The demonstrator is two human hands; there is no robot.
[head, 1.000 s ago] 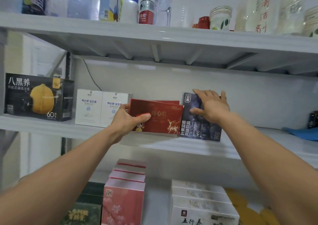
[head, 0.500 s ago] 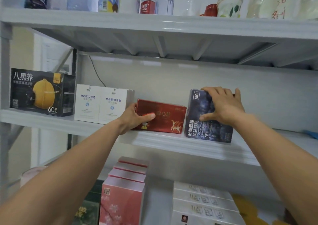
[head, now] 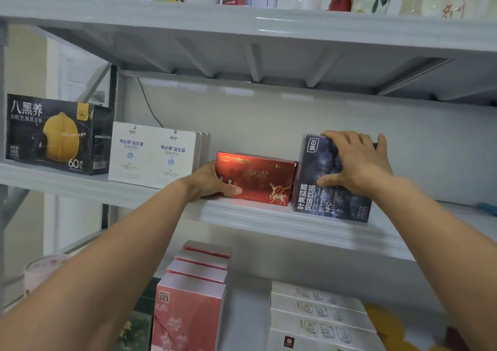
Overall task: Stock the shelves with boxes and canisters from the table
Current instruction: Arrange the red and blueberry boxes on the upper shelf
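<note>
A red box with a gold deer (head: 258, 178) stands on the middle shelf (head: 269, 219). My left hand (head: 212, 182) grips its left end, thumb across the front. Right of it and touching it stands a dark blue box (head: 332, 189) with white lettering. My right hand (head: 355, 162) holds that box by its top and front, fingers curled over the upper edge. Both boxes sit upright near the shelf's front lip.
Left on the same shelf stand two white boxes (head: 153, 154) and a black box with a yellow shape (head: 56, 135). Bottles and cups line the top shelf (head: 242, 20). Below are pink boxes (head: 191, 302) and white boxes (head: 317, 315).
The red box has been pushed back and set straight on the shelf. The blue box has shifted right and stands upright against it. The view moved closer and slightly up.
</note>
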